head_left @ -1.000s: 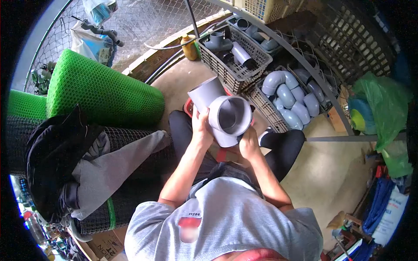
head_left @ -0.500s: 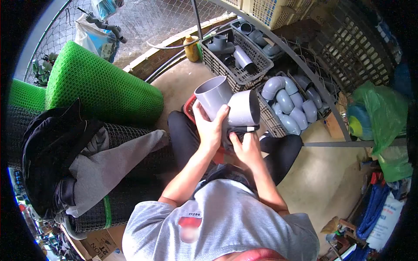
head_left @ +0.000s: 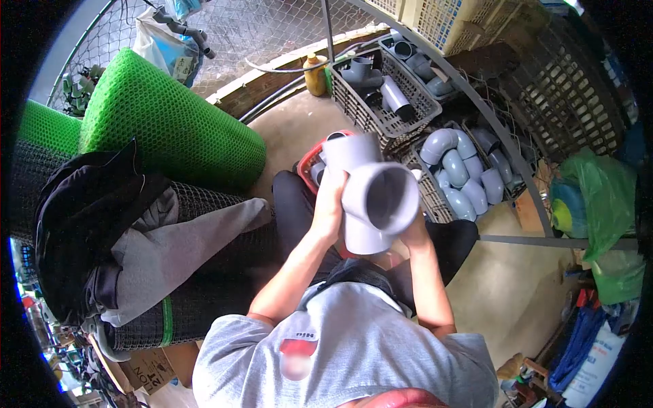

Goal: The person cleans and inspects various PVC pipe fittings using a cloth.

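Observation:
A grey plastic pipe tee (head_left: pixel 360 228) is held up in front of my lap, tilted so one wide round mouth faces me. My left hand (head_left: pixel 331 202) is closed around its left side. On the right, my right hand (head_left: pixel 416 233) is against the tee's lower side, its fingers mostly hidden behind the fitting. Beyond the tee, a red basin (head_left: pixel 305 154) with grey fittings in it is partly covered by the tee and my left hand.
Dark crates ahead hold grey pipe fittings (head_left: pixel 392 95) and grey elbows (head_left: pixel 454 166). A green mesh roll (head_left: pixel 170 122) lies at left, with a grey and black garment (head_left: pixel 163 262) nearby. A yellow bottle (head_left: pixel 315 75) stands by the wire fence. A green plastic bag (head_left: pixel 590 197) hangs at right.
The tee has been turned, so one mouth now faces me. The black cloth seen at my right hand is no longer visible, and that hand has gone mostly behind the tee.

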The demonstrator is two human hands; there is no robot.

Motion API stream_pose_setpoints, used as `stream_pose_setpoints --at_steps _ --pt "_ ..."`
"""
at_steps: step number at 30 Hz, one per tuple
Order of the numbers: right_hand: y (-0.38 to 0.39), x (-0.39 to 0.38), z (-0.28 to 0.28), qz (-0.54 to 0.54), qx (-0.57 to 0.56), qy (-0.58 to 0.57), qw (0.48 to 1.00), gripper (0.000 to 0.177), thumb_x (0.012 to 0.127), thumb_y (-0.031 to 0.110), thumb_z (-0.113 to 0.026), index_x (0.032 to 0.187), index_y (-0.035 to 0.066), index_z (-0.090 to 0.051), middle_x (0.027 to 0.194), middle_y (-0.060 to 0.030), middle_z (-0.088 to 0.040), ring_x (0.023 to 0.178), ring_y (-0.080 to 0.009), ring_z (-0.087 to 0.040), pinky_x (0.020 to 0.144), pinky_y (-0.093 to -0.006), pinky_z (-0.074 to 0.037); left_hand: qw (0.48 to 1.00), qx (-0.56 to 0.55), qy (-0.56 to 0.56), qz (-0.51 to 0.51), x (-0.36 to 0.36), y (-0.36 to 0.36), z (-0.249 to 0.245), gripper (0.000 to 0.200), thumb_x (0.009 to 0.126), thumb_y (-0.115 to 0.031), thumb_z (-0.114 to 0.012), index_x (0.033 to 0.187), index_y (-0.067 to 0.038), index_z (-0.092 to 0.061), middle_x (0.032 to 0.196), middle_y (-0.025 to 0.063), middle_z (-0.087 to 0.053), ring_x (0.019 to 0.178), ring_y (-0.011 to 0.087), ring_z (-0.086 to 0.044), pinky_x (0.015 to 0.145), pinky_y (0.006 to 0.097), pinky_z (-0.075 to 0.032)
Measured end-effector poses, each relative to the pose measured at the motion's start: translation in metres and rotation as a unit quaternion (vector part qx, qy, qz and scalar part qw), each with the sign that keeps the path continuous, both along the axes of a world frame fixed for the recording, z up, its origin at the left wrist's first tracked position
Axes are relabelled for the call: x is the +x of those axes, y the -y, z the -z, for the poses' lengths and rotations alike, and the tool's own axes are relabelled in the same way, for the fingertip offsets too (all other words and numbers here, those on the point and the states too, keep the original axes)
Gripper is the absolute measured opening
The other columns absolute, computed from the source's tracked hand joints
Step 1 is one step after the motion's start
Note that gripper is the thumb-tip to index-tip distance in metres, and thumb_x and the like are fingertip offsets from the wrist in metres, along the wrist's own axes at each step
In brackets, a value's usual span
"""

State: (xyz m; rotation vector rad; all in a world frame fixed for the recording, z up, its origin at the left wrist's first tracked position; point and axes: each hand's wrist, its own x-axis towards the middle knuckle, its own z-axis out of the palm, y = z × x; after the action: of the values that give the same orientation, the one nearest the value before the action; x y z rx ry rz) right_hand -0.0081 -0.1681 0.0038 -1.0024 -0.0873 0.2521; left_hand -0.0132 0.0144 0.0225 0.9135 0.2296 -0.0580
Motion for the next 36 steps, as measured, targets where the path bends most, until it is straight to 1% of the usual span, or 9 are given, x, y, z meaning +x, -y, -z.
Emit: stream_pose_setpoints --at_steps 2,4,7,10,13,16,17,34,36 --pt "0.024 0.009 0.041 -0.130 0.165 0.103 0.972 0.052 0.106 0.030 -0.053 0.148 0.000 -0.045 0.147 -0.0104 -0.052 0.131 -0.0201 -0.053 0.111 -0.0369 -0.043 0.987 0.153 0.051 0.026 -0.004 0.001 -0.020 0.063 0.096 -0.035 -0.066 0.147 -0.004 -0.043 0.133 0.0109 -0.057 0.124 0.0201 -0.052 0.108 0.0350 -0.039" --pt "0.048 0.023 0.007 -0.122 0.108 -0.093 0.982 0.053 0.106 0.029 -0.052 0.148 -0.002 -0.044 0.149 -0.0108 -0.049 0.136 -0.0206 -0.047 0.115 -0.0367 -0.038 0.949 0.287 0.096 0.086 -0.007 0.000 -0.027 0.070 0.093 -0.033 -0.072 0.148 -0.004 -0.041 0.134 0.0137 -0.057 0.123 0.0225 -0.054 0.107 0.0363 -0.042" --pt "0.056 0.046 -0.038 -0.182 -0.258 0.108 0.943 0.059 0.103 0.025 -0.055 0.151 -0.005 -0.039 0.152 -0.0132 -0.045 0.144 -0.0241 -0.037 0.121 -0.0356 -0.024 0.918 0.364 0.117 0.102 -0.009 0.001 -0.051 0.082 0.087 -0.033 -0.078 0.150 0.001 -0.037 0.137 0.0206 -0.056 0.127 0.0278 -0.055 0.107 0.0406 -0.044" --pt "0.048 0.045 -0.069 -0.189 -0.387 0.159 0.888 0.052 0.103 0.033 -0.061 0.136 -0.006 -0.056 0.133 -0.0159 -0.059 0.125 -0.0193 -0.052 0.107 -0.0350 -0.041 0.871 0.455 0.166 0.085 0.000 0.001 -0.044 0.096 0.082 -0.037 -0.082 0.152 0.005 -0.033 0.142 0.0290 -0.051 0.134 0.0348 -0.052 0.109 0.0442 -0.043" --pt "0.042 0.057 -0.127 -0.341 -0.519 -0.003 0.784 0.067 0.101 0.035 -0.063 0.147 -0.009 -0.040 0.147 -0.0188 -0.049 0.139 -0.0247 -0.042 0.117 -0.0366 -0.031 0.782 0.587 0.207 0.036 0.009 0.003 -0.042 0.107 0.077 -0.043 -0.085 0.153 0.006 -0.029 0.137 0.0318 -0.050 0.123 0.0452 -0.058 0.103 0.0477 -0.049" --pt "0.052 0.055 -0.057 -0.248 -0.443 0.051 0.860 0.068 0.100 0.036 -0.066 0.146 -0.008 -0.042 0.144 -0.0189 -0.051 0.136 -0.0243 -0.045 0.116 -0.0376 -0.033 0.766 0.594 0.237 0.073 0.012 -0.002 -0.037 0.113 0.075 -0.044 -0.085 0.156 0.007 -0.023 0.139 0.0318 -0.048 0.125 0.0447 -0.056 0.105 0.0477 -0.047" --pt "0.039 0.045 -0.034 -0.080 -0.325 0.161 0.928 0.044 0.098 0.033 -0.069 0.120 -0.004 -0.064 0.111 -0.0106 -0.069 0.105 -0.0196 -0.062 0.094 -0.0369 -0.049 0.777 0.561 0.266 0.105 0.013 -0.006 -0.038 0.120 0.074 -0.045 -0.086 0.158 0.007 -0.017 0.144 0.0320 -0.044 0.133 0.0443 -0.050 0.111 0.0471 -0.042" --pt "0.033 0.034 -0.035 -0.017 -0.307 0.058 0.950 0.055 0.079 0.030 -0.086 0.119 -0.003 -0.067 0.099 -0.0084 -0.073 0.097 -0.0200 -0.068 0.091 -0.0377 -0.054 0.826 0.491 0.226 0.160 0.003 -0.007 -0.036 0.124 0.069 -0.037 -0.093 0.161 0.002 -0.020 0.145 0.0257 -0.046 0.136 0.0380 -0.047 0.114 0.0463 -0.037" --pt "0.029 0.030 -0.040 0.045 -0.348 0.234 0.907 0.052 0.080 0.026 -0.086 0.119 -0.003 -0.067 0.101 -0.0098 -0.072 0.099 -0.0202 -0.068 0.092 -0.0370 -0.053 0.824 0.495 0.230 0.155 0.001 -0.005 -0.034 0.123 0.069 -0.037 -0.093 0.161 0.002 -0.020 0.145 0.0254 -0.046 0.136 0.0376 -0.048 0.114 0.0459 -0.037"
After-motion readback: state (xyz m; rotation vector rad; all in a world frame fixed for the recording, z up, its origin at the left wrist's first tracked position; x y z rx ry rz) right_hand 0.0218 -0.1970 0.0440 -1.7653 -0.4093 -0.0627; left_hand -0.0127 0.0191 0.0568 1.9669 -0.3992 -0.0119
